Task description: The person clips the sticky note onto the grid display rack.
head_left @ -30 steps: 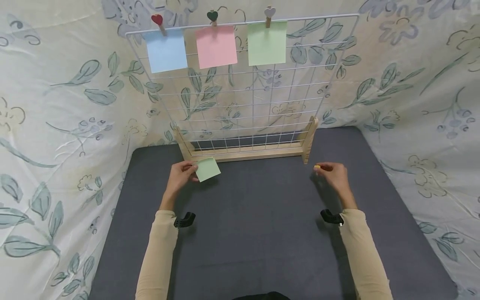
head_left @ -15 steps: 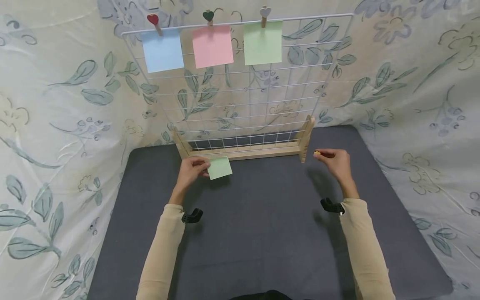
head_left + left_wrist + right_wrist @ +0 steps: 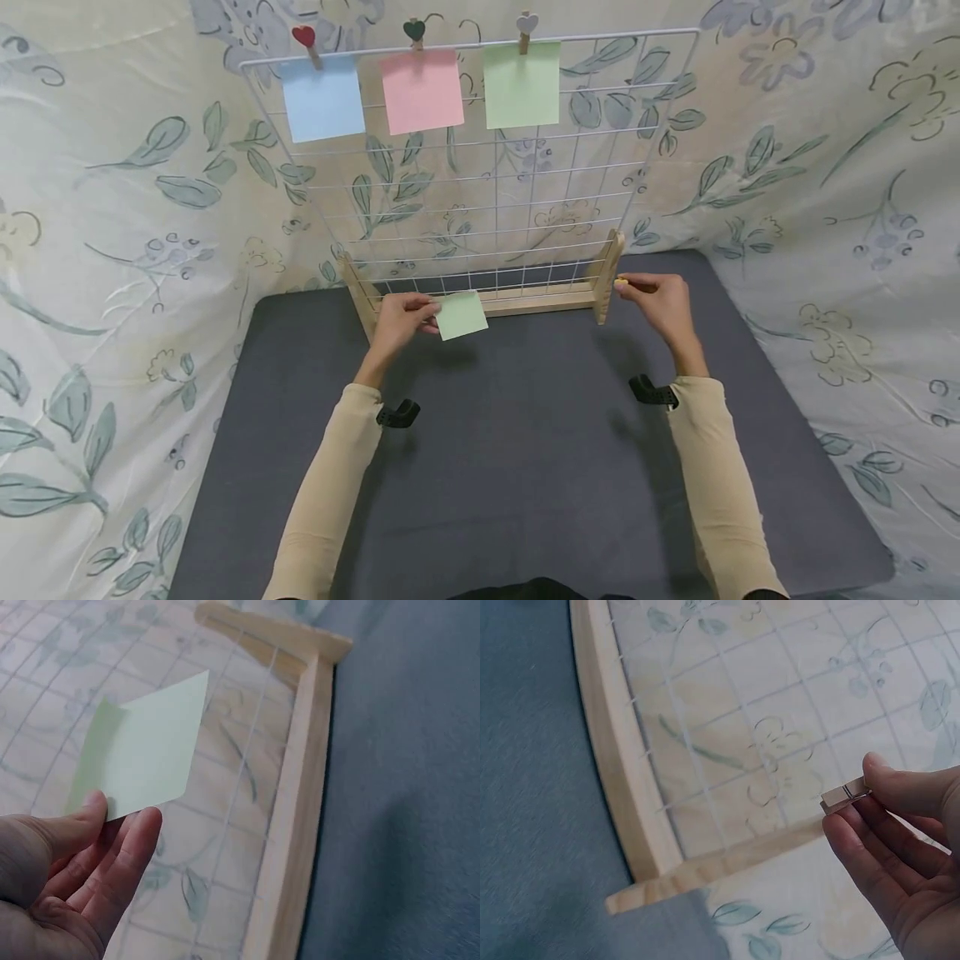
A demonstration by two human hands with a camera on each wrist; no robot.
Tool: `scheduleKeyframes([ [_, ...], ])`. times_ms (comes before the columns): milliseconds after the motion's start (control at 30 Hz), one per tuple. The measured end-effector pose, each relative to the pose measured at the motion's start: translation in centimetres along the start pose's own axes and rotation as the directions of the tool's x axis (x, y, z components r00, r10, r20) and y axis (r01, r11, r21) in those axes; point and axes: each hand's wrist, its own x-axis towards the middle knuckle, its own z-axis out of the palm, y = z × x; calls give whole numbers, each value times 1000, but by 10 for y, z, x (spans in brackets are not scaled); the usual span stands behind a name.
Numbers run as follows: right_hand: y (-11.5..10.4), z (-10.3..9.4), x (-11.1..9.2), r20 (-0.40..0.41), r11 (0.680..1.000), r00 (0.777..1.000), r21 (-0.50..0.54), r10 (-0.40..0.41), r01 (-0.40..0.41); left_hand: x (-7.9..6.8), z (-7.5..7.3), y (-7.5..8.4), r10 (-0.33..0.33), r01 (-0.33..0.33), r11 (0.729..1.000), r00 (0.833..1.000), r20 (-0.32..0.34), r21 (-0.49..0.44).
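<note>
Between thumb and fingers my left hand (image 3: 401, 321) pinches a light green sticky note (image 3: 462, 315) by its edge, held in front of the rack's wooden base. In the left wrist view the note (image 3: 154, 754) has a bend near one side. My right hand (image 3: 663, 307) pinches a small wooden clothespin (image 3: 845, 796) just right of the rack's right foot. A white wire grid rack (image 3: 480, 204) stands in wooden feet. Along its top bar hang a blue note (image 3: 322, 100), a pink note (image 3: 423, 92) and a green note (image 3: 522, 86), each under a heart clothespin.
The rack's wooden base (image 3: 536, 301) stands at the back of a dark grey table (image 3: 510, 467). Floral cloth (image 3: 112, 250) surrounds the back and both sides. A red heart clip (image 3: 303, 36), a dark green one (image 3: 414, 30) and a whitish one (image 3: 527, 22) top the rack.
My left hand has moved right and up toward the rack, carrying the green sticky note. My right hand has moved up toward the rack's right foot with the clothespin. The hanging notes stay in place.
</note>
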Motion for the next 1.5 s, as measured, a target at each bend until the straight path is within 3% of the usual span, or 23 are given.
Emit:
scheduleKeyframes([
  [533, -52, -12, 25, -154, 994, 983, 34, -102, 109, 26, 31, 58, 140, -138, 989, 990, 28, -45],
  [733, -76, -24, 34, -132, 989, 984, 73, -121, 132, 33, 43, 80, 208, -208, 978, 978, 25, -14],
  [900, -90, -31, 40, -132, 985, 981, 80, -143, 154, 43, 49, 100, 292, -291, 957, 955, 48, -23],
  [1067, -101, -36, 43, -137, 985, 980, 78, -142, 154, 51, 54, 117, 303, -302, 953, 951, 64, -20],
  [1267, -116, -45, 49, -179, 964, 960, 114, -217, 239, 55, 65, 140, 307, -312, 949, 948, 86, 42],
  [1500, -137, -56, 56, -221, 946, 944, 160, -244, 282, 56, 79, 168, 382, -390, 912, 920, 84, 124],
])
